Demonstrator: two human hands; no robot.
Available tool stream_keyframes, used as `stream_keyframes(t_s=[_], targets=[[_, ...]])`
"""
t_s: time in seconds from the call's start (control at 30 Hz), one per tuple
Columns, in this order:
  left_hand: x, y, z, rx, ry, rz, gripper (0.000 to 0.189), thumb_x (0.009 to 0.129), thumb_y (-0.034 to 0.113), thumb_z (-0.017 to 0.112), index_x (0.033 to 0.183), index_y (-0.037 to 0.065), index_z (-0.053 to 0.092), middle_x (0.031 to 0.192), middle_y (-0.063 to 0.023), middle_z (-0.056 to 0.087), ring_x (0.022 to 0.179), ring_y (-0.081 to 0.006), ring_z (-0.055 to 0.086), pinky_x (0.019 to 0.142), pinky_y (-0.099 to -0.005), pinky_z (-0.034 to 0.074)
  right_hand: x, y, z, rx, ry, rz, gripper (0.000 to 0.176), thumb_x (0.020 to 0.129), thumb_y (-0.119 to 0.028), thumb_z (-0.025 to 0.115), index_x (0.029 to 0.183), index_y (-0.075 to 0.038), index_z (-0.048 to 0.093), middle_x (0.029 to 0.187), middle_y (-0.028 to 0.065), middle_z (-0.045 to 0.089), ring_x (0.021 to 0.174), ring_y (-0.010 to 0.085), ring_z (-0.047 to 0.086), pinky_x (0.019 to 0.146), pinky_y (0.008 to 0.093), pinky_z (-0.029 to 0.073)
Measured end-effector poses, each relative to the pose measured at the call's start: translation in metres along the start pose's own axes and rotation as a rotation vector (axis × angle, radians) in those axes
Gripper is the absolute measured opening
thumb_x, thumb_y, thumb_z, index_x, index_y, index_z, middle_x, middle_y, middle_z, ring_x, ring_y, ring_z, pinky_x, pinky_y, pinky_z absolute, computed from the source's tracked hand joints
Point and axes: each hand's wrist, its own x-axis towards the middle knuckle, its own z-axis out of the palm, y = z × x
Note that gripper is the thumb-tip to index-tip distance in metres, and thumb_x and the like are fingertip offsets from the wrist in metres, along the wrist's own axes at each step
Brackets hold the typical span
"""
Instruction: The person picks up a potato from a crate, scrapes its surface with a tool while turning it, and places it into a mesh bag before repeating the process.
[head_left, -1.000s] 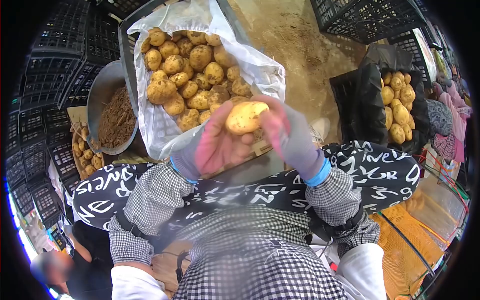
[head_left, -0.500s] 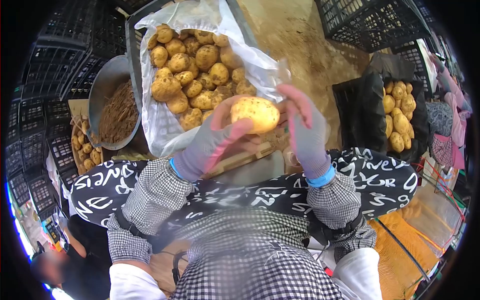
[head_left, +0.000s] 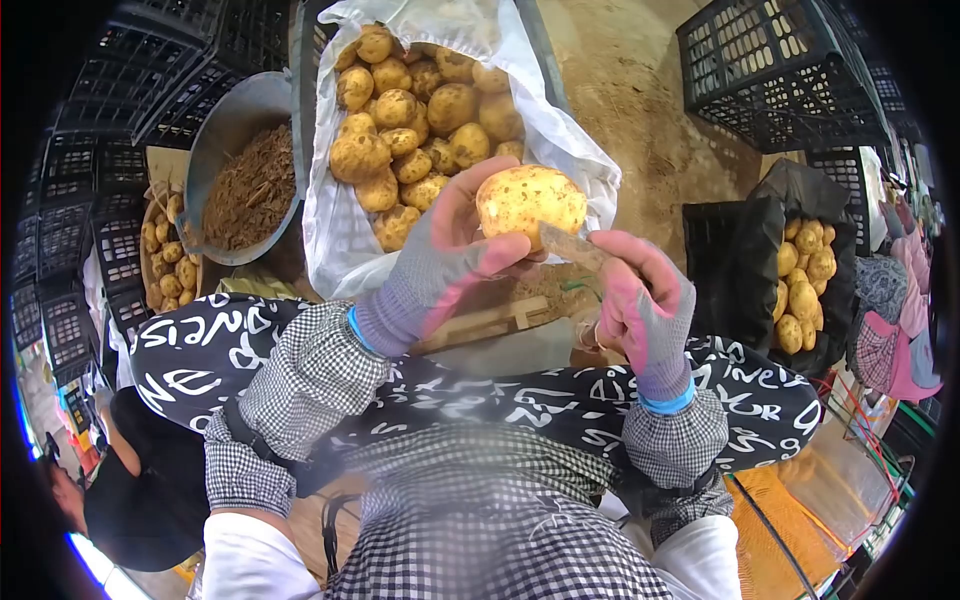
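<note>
Both hands gloved, raised before the lap, forearms angled inward. Left hand (head_left: 450, 245) grips a potato (head_left: 531, 203), fingers behind, thumb along its lower edge. Right hand (head_left: 650, 305) bent at the fingers, pinching a small flat blade (head_left: 572, 246), its end against the potato's underside. Potato oval, pale yellow, brown-flecked, held over the near corner of the white liner (head_left: 335, 235).

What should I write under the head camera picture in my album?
Gloved left hand holds a potato, right hand a flat tool at its edge.
</note>
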Motion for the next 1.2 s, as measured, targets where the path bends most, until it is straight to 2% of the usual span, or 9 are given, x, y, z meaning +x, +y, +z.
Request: stream_keyframes(t_s=[0.1,0.27,0.37,0.47,0.63,0.7,0.8,0.97,1.2], targets=[[-0.001,0.001,0.000,-0.009,0.007,0.004,0.083,0.082,0.019,0.079,0.145,0.003,0.028,0.136,-0.0114,0.046,0.124,-0.0227,0.051,0.098,-0.0371,0.052,0.000,0.002,0.002,0.061,0.022,0.002,0.024,0.095,-0.006,0.054,0.115,0.006,0.062,0.061,-0.0062,0.045,0.044,-0.0008,0.033,0.039,0.0186,0.024],[0.001,-0.001,-0.001,-0.016,0.013,0.031,0.084,0.081,0.017,0.080,0.145,0.003,0.028,0.135,-0.0113,0.047,0.122,-0.0227,0.052,0.096,-0.0367,0.054,0.001,0.003,0.003,0.012,0.005,-0.048,0.024,0.095,-0.005,0.054,0.114,0.006,0.063,0.063,-0.0067,0.045,0.046,-0.0011,0.034,0.040,0.0186,0.024],[0.002,-0.005,-0.004,0.076,-0.026,0.030,0.083,0.084,0.023,0.076,0.149,0.012,0.027,0.141,-0.0093,0.043,0.126,-0.0236,0.050,0.098,-0.0432,0.052,0.001,0.005,0.002,0.010,-0.003,-0.078,0.024,0.095,-0.006,0.055,0.114,0.006,0.063,0.065,-0.0064,0.047,0.047,-0.0013,0.036,0.041,0.0182,0.026],[0.002,-0.009,-0.006,0.117,-0.036,0.050,0.083,0.084,0.022,0.076,0.149,0.011,0.027,0.140,-0.0091,0.044,0.125,-0.0230,0.050,0.096,-0.0415,0.053,0.001,0.009,0.001,-0.080,-0.012,-0.167,0.024,0.095,-0.006,0.056,0.113,0.006,0.065,0.068,-0.0058,0.050,0.049,-0.0014,0.038,0.042,0.0175,0.027],[0.001,-0.008,-0.003,0.112,-0.016,0.019,0.083,0.085,0.025,0.076,0.150,0.010,0.025,0.139,-0.0102,0.046,0.121,-0.0235,0.054,0.096,-0.0399,0.053,-0.001,0.001,-0.005,-0.219,-0.044,-0.210,0.024,0.093,-0.003,0.058,0.115,0.004,0.065,0.091,-0.0011,0.061,0.077,0.0041,0.053,0.068,0.0189,0.043],[0.001,-0.008,-0.003,0.112,-0.016,0.016,0.084,0.085,0.026,0.075,0.150,0.009,0.025,0.139,-0.0107,0.046,0.120,-0.0238,0.055,0.096,-0.0397,0.053,-0.002,0.000,-0.006,-0.166,-0.036,-0.155,0.023,0.092,-0.002,0.058,0.113,0.004,0.066,0.090,-0.0004,0.062,0.076,0.0044,0.053,0.067,0.0188,0.043],[0.001,-0.006,-0.002,0.117,-0.012,0.011,0.085,0.085,0.028,0.075,0.150,0.009,0.024,0.139,-0.0111,0.046,0.120,-0.0241,0.055,0.096,-0.0396,0.053,-0.002,-0.005,-0.005,-0.334,0.000,-0.200,0.023,0.091,-0.002,0.058,0.111,0.002,0.068,0.088,0.0000,0.061,0.074,0.0039,0.052,0.066,0.0184,0.042],[0.001,-0.007,-0.003,0.126,-0.009,0.018,0.085,0.085,0.028,0.075,0.150,0.009,0.024,0.139,-0.0112,0.046,0.121,-0.0240,0.055,0.096,-0.0393,0.053,-0.001,-0.001,-0.004,-0.323,0.010,-0.232,0.023,0.089,0.001,0.059,0.110,0.001,0.068,0.091,0.0021,0.065,0.076,0.0057,0.055,0.068,0.0202,0.045],[0.001,-0.010,-0.005,0.128,-0.008,0.015,0.083,0.086,0.026,0.075,0.150,0.009,0.025,0.139,-0.0106,0.046,0.121,-0.0232,0.054,0.095,-0.0388,0.053,-0.002,-0.003,-0.004,-0.465,0.022,-0.316,0.022,0.088,0.002,0.061,0.109,0.002,0.068,0.092,0.0041,0.067,0.077,0.0072,0.057,0.069,0.0214,0.046]])
